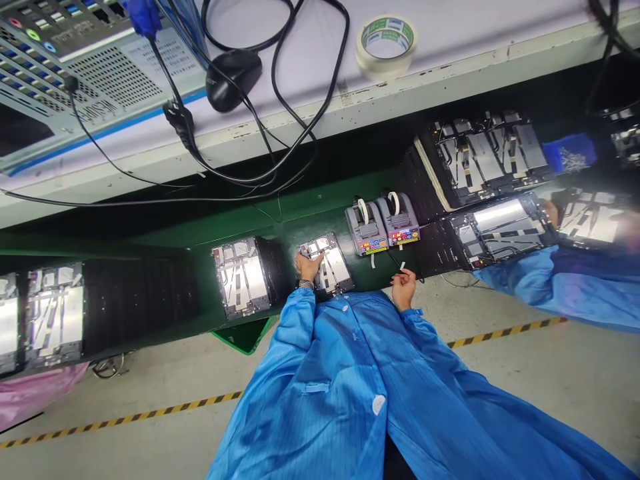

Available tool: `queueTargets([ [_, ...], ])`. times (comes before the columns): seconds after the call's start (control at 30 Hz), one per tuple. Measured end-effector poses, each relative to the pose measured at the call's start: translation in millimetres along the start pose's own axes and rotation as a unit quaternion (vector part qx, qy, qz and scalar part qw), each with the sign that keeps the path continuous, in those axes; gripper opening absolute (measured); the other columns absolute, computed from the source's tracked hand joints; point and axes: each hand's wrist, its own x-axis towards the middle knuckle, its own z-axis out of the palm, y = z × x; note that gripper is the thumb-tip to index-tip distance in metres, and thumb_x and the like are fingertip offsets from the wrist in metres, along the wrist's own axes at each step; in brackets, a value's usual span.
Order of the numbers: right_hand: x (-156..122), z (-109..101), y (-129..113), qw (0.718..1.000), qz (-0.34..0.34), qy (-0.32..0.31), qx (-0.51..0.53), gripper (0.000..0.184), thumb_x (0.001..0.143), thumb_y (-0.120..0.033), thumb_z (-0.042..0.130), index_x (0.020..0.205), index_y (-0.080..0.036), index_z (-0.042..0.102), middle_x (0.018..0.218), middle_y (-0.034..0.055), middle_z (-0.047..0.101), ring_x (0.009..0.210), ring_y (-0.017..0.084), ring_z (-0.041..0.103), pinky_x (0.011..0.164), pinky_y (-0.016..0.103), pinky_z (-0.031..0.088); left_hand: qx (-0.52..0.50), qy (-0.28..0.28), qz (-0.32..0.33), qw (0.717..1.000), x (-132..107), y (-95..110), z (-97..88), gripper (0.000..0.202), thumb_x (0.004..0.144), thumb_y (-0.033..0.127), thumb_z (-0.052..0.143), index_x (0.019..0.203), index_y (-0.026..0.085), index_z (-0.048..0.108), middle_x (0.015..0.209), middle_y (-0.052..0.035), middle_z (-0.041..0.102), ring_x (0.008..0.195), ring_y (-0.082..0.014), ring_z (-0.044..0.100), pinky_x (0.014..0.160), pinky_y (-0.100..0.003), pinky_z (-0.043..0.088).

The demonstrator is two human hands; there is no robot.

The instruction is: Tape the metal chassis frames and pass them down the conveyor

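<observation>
An opened tablet with silvery battery cells [336, 265] lies on the green bench in front of me. My left hand [309, 268] is at its left edge, thumb across the inner parts and fingers bent at the side. My right hand [403, 290] is right of the tablet, by the bench's front edge, with its fingertips pinched on a small strip of white tape [402, 266]. Two grey tape dispensers [367, 230] with lit buttons stand behind and between my hands. Short white tape tabs hang from their fronts.
More opened tablets sit on a dark stack [243, 277] to the left and on stacks [493, 157] to the right. A co-worker's blue sleeve [520, 277] reaches in at right. Overhead, a shelf holds a computer [115, 73], mouse [233, 80], tape roll [387, 47] and hanging cables.
</observation>
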Motion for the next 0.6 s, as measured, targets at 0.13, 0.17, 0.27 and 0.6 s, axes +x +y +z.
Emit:
queueTargets([
  [0.13, 0.4, 5.3, 0.9, 1.0, -0.002, -0.015, -0.004, 0.039, 0.077, -0.028, 0.06, 0.115, -0.022, 0.052, 0.081, -0.004, 0.065, 0.064, 0.015, 0.065, 0.065, 0.029, 0.053, -0.004, -0.007, -0.006, 1.0, -0.9, 3.6, -3.0, 0.1, 0.069, 0.05, 0.09, 0.143, 0.013, 0.032, 0.151, -0.0253, 0.042, 0.145, -0.0361, 0.038, 0.117, -0.056, 0.034],
  [0.17, 0.5, 6.1, 0.4, 1.0, -0.004, -0.019, -0.005, 0.039, 0.077, -0.028, 0.06, 0.115, -0.022, 0.052, 0.081, -0.0039, 0.065, 0.064, 0.015, 0.065, 0.065, 0.029, 0.053, -0.005, -0.009, -0.008, 1.0, -1.3, 4.3, -3.6, 0.101, 0.069, 0.051, 0.09, 0.143, 0.013, 0.032, 0.151, -0.0258, 0.042, 0.145, -0.0363, 0.038, 0.117, -0.057, 0.034],
  [0.27, 0.0, 6.5, -1.3, 1.0, -0.008, -0.022, -0.007, 0.039, 0.077, -0.028, 0.061, 0.115, -0.021, 0.053, 0.081, -0.0038, 0.065, 0.064, 0.015, 0.065, 0.066, 0.029, 0.053, -0.004, -0.01, -0.014, 1.0, -2.0, 5.6, -4.5, 0.102, 0.069, 0.052, 0.09, 0.142, 0.013, 0.031, 0.15, -0.0266, 0.042, 0.144, -0.0365, 0.039, 0.116, -0.058, 0.034],
  [0.6, 0.7, 2.7, -9.2, 1.0, -0.006, -0.01, 0.002, 0.038, 0.076, -0.028, 0.061, 0.113, -0.023, 0.053, 0.081, -0.0039, 0.065, 0.065, 0.015, 0.065, 0.069, 0.03, 0.054, 0.015, 0.002, -0.002, 1.0, -0.2, -0.5, 0.7, 0.098, 0.071, 0.056, 0.087, 0.145, 0.017, 0.034, 0.153, -0.023, 0.043, 0.147, -0.0343, 0.04, 0.118, -0.053, 0.036],
])
